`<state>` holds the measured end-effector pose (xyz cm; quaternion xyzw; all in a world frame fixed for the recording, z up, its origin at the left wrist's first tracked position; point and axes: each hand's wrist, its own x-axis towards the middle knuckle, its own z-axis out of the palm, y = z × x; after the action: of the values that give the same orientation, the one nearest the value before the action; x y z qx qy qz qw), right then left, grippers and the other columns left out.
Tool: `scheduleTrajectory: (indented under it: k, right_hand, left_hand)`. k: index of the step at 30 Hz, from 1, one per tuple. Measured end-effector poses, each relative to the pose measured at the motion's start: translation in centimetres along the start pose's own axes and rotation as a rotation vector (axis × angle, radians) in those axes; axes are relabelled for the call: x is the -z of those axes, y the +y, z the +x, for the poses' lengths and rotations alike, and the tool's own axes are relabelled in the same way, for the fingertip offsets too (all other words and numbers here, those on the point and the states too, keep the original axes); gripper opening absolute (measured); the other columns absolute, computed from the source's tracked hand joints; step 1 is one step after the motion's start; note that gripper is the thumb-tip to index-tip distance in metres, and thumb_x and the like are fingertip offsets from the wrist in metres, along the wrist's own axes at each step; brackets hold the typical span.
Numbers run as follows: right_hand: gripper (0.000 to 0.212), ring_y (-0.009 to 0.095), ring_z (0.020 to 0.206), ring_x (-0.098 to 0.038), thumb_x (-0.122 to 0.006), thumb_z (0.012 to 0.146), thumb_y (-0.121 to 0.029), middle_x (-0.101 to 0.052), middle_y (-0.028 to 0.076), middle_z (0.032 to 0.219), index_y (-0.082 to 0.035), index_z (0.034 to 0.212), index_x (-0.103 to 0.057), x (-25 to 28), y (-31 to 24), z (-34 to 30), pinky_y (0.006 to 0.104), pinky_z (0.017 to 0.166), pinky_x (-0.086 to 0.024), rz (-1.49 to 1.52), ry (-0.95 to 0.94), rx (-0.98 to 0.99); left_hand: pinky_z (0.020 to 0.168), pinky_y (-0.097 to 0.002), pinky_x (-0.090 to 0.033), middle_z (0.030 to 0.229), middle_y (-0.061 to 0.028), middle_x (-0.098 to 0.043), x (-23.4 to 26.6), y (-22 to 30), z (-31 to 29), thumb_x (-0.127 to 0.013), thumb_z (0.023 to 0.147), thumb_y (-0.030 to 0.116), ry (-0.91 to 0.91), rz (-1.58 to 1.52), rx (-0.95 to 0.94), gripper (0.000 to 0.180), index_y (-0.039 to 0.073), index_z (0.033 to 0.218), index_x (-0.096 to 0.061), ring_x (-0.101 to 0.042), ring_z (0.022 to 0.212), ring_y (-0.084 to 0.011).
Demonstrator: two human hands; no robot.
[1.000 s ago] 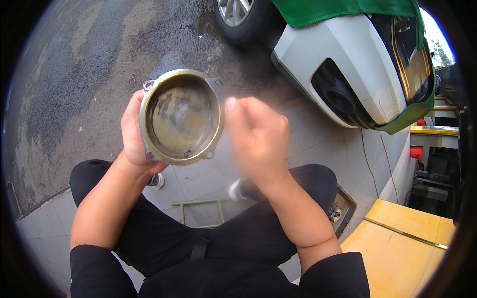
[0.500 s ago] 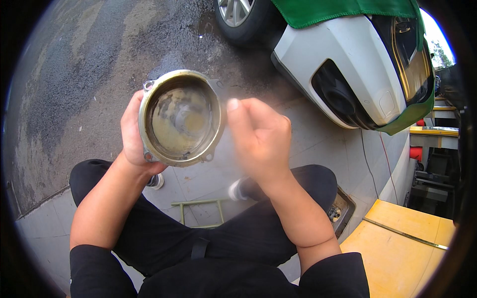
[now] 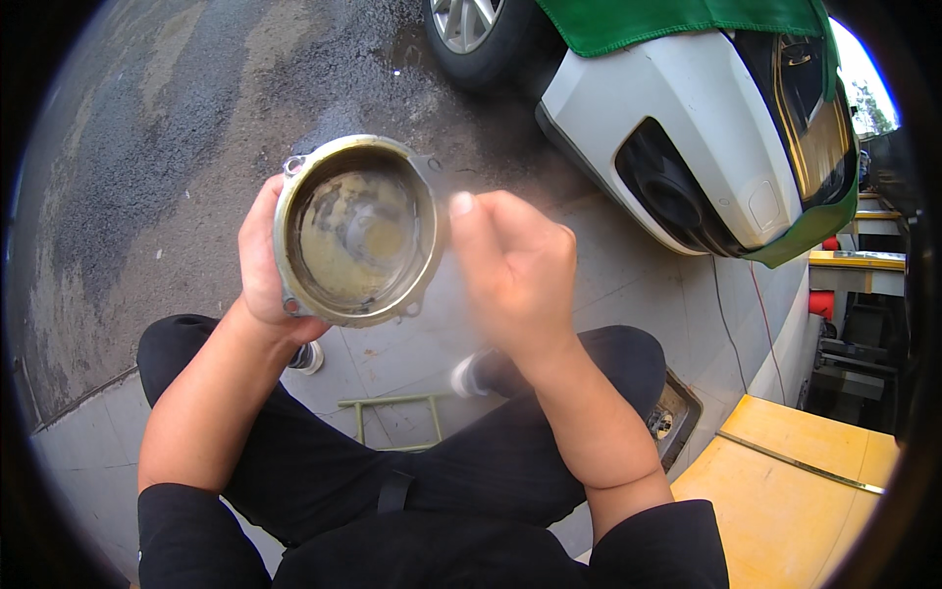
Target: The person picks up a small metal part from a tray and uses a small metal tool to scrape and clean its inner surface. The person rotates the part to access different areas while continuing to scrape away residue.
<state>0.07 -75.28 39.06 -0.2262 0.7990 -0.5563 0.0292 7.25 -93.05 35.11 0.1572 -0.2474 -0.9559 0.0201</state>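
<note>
Left hand [image 3: 263,263] clamped on left edge of round metal housing [image 3: 358,231], right hand [image 3: 515,270] blurred just right of its rim, fingers curled together, white car [image 3: 687,128] far right.

So the ground here is split in two: rough dark asphalt [image 3: 167,118] up top and to the left, looks a bit damp and patchy, and pale paved slabs [image 3: 628,285] below and to the right, with joint lines running through them. A white car [image 3: 687,128] is parked on it at the top right, one tyre [image 3: 481,39] sitting on the asphalt. On the slabs between the person's shoes [image 3: 469,375] lies a small green metal frame [image 3: 392,422], flat on the ground. Just right of the knee there's a rusty-looking drain cover [image 3: 672,417] set into the paving. A yellow ramp or platform [image 3: 785,491] lies at the lower right, and a thin cable [image 3: 731,324] trails over the slabs near the car.
</note>
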Motion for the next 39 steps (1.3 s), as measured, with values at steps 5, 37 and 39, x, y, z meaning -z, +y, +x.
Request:
scheduleTrajectory:
  k: [5,37,39]
  right_hand:
    - [0.026,0.008,0.05,-0.047,-0.064,0.098,-0.016,-0.054,0.006,0.055,0.001,0.079,-0.065,0.3,-0.2,0.1,0.0292,0.048,-0.039,-0.057,-0.019,0.005]
    - [0.025,0.009,0.052,-0.049,-0.066,0.097,-0.016,-0.056,0.008,0.057,0.001,0.079,-0.065,0.2,-0.9,-0.4,0.0302,0.049,-0.041,0.001,-0.089,-0.038]
    - [0.024,0.01,0.051,-0.049,-0.066,0.097,-0.016,-0.056,0.008,0.057,0.001,0.079,-0.065,0.1,-0.8,-0.4,0.0303,0.049,-0.04,0.011,-0.095,0.006]
  left_hand:
    - [0.088,-0.0383,-0.057,0.111,-0.0116,-0.07,0.0,0.1,0.1,-0.038,0.103,0.038,0.051,0.033,-0.022,0.045,0.004,0.116,-0.065,-0.068,0.098,-0.0227]
    - [0.088,-0.0384,-0.057,0.109,-0.0095,-0.07,0.1,1.2,0.6,-0.04,0.104,0.032,0.102,0.034,-0.099,0.037,0.005,0.114,-0.065,-0.068,0.097,-0.021]
    - [0.088,-0.0381,-0.056,0.109,-0.0093,-0.07,0.0,1.3,0.6,-0.04,0.104,0.032,0.083,0.022,-0.097,0.037,0.005,0.114,-0.065,-0.068,0.097,-0.021]
